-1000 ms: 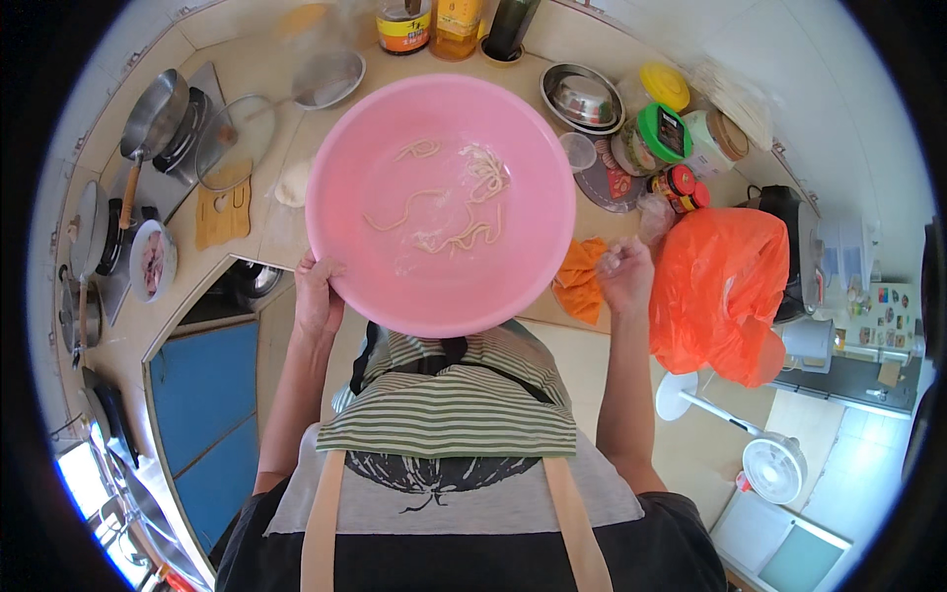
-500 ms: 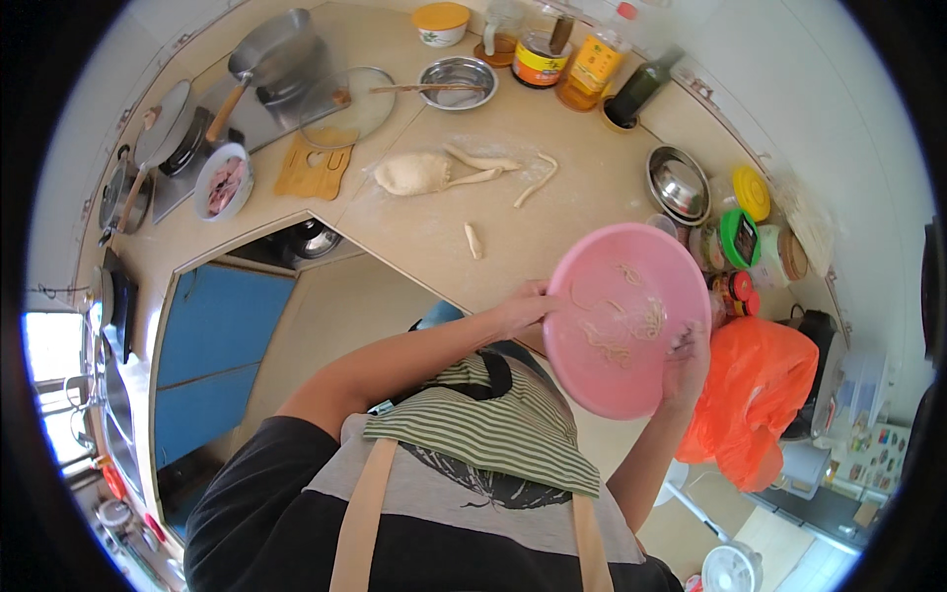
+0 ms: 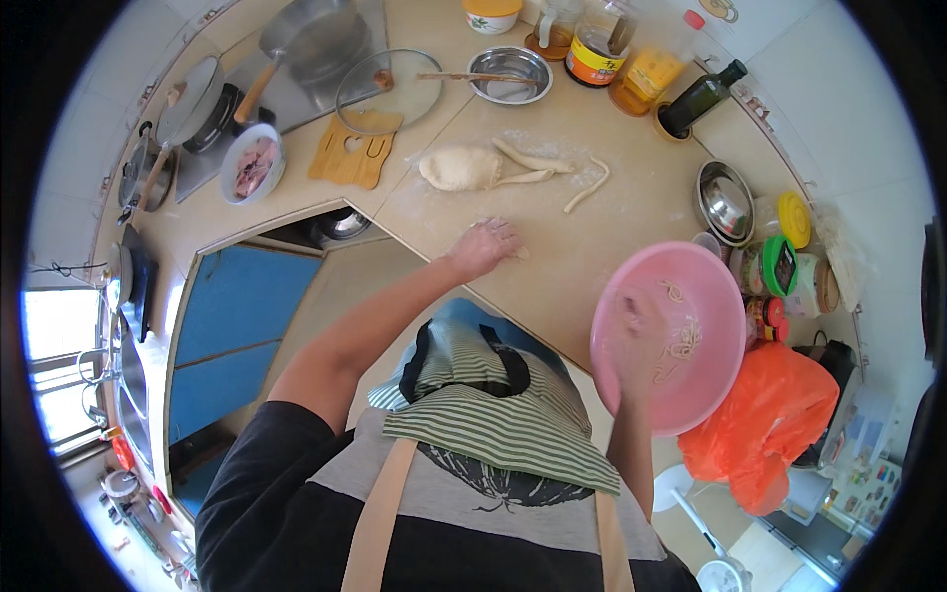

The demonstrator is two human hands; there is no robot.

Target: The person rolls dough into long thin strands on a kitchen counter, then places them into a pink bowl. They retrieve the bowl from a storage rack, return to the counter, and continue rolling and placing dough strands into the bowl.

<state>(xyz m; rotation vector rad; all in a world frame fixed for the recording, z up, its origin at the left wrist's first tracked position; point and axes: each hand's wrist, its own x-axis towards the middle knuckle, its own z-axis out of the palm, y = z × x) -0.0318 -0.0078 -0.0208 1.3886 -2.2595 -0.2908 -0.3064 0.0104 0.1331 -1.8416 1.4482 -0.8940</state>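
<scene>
Reaching over the counter (image 3: 552, 261), my left hand (image 3: 483, 247) has its fingers stretched out, their tips over a small piece of dough (image 3: 522, 254) that they partly hide. Beyond it lies a pale lump of dough (image 3: 462, 169) with two long strips drawn out from its right end. A separate thin dough strip (image 3: 589, 185) is bent on the floured surface. My right hand (image 3: 636, 331), smeared by motion, is over the inside of the pink basin (image 3: 718, 326). Several thin dough strands (image 3: 683, 340) lie in that basin.
A steel bowl with chopsticks (image 3: 510, 76), a glass lid (image 3: 414, 91) and a wooden board (image 3: 355, 150) stand behind. Bottles (image 3: 702, 99) and jars (image 3: 779, 264) line the right side, near an orange plastic bag (image 3: 760, 419). A bowl of meat (image 3: 253, 165) is at left.
My left hand has let go of the basin's rim and moved left to the small dough piece. My right hand has shifted from the basin's right side to over its inside. The view has shifted.
</scene>
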